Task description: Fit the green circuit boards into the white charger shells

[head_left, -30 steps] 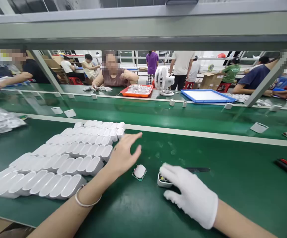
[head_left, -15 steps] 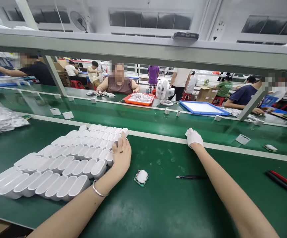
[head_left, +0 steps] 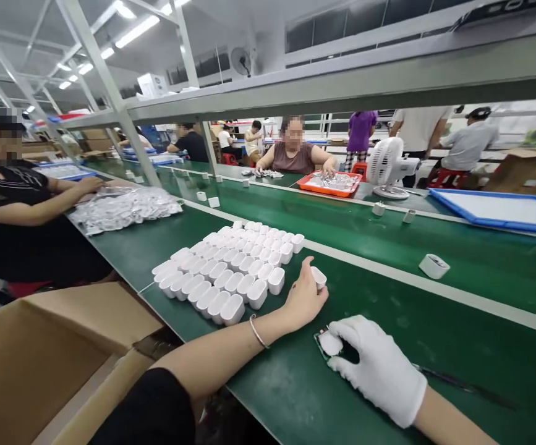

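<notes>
In my left hand (head_left: 302, 300), bare and with a bracelet at the wrist, is a small white oval housing (head_left: 319, 277), pinched beside the rows of similar housings (head_left: 209, 272). These stand open side up on the green bench, packed close together. My right hand (head_left: 374, 364) wears a white glove. Its thumb and forefinger close around a small green circuit board (head_left: 329, 343) with a rounded white part on top. The board appears to rest on the bench. Dark tweezers (head_left: 465, 383) lie to the right, partly behind the glove.
A conveyor belt (head_left: 351, 228) with scattered housings (head_left: 434, 266) runs beyond a pale rail. White bagged parts (head_left: 128, 207) lie at left near a co-worker (head_left: 12, 204). A cardboard box (head_left: 77, 358) stands below the bench edge. Across sit an orange tray (head_left: 330, 183) and a fan (head_left: 388, 167).
My right hand has come back from the belt to the circuit board. My left hand has drawn one housing away from the rows. The view has turned left.
</notes>
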Demonstrator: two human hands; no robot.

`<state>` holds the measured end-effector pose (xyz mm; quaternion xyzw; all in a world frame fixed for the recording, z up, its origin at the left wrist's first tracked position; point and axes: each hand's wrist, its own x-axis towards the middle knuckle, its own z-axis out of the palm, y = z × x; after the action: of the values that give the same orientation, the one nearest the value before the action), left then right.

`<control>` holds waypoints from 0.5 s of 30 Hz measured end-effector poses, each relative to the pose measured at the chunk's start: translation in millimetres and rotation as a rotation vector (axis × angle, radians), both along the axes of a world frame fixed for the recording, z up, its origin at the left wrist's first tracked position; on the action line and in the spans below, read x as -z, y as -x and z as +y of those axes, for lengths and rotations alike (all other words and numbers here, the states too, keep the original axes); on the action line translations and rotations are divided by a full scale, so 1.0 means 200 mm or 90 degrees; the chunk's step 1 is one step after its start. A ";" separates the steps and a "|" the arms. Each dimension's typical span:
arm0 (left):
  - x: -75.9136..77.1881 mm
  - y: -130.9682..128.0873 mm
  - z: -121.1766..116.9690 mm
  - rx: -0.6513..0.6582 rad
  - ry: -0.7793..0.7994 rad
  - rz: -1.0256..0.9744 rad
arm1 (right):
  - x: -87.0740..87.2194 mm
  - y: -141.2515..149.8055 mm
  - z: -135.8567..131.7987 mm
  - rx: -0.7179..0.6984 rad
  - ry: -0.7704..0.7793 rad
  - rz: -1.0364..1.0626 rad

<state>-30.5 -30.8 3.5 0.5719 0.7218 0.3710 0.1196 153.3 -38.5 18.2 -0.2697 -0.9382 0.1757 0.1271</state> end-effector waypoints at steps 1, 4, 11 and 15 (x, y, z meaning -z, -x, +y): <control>0.01 0.00 0.00 -0.005 0.005 -0.035 | -0.01 -0.01 -0.01 0.018 0.009 -0.005; 0.00 0.00 0.01 -0.005 0.014 -0.086 | -0.04 -0.12 0.01 0.042 0.018 0.012; -0.02 -0.02 0.00 0.079 0.051 -0.043 | 0.01 -0.49 0.12 0.069 -0.057 0.098; -0.02 -0.02 0.00 0.100 0.059 -0.050 | 0.01 -0.57 0.13 0.214 -0.167 0.027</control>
<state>-25.9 -29.9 6.8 0.6055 0.6857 0.3493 0.2029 266.3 -13.4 16.0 -0.3995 -0.8920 0.0339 0.2087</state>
